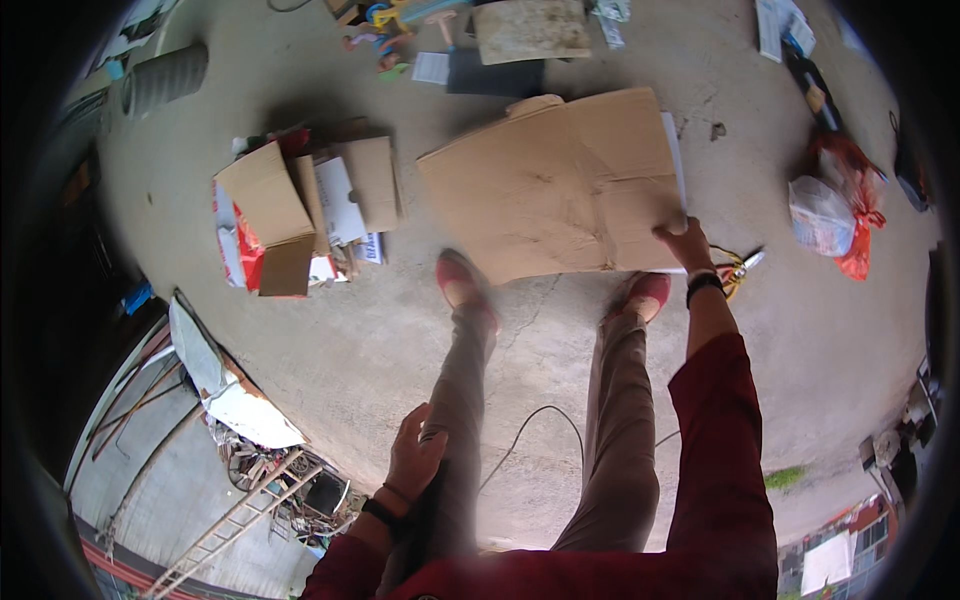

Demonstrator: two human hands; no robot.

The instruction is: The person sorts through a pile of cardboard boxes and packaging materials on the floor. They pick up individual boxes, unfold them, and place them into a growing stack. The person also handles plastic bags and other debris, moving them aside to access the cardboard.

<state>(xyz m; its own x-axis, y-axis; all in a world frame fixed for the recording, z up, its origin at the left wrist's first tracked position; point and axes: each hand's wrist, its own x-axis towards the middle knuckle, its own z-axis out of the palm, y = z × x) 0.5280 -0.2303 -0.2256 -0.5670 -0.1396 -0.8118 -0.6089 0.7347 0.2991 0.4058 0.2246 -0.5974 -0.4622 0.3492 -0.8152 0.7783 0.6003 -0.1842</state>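
A large flattened cardboard sheet (525, 187) lies in front of my feet, creased near its middle. Behind its right edge shows a strip of white sheet (676, 161). My right hand (686, 244) grips the right corner, thumb on top of the cardboard. Close by my left knee is my left hand (416, 454), fingers apart and holding nothing. Pliers or cutters with orange-and-yellow handles (731, 276) rest on the floor just right of my right wrist. Left of the sheet stands a pile of folded cardboard boxes (274, 202), brown, white and red.
Beyond the sheet are a stained board (532, 31), a dark flat panel (495, 73) and colourful toys (386, 37). To the right lie plastic bags (825, 214). A cable (551, 409) runs between my legs. A wooden ladder (232, 521) leans at lower left beside scrap.
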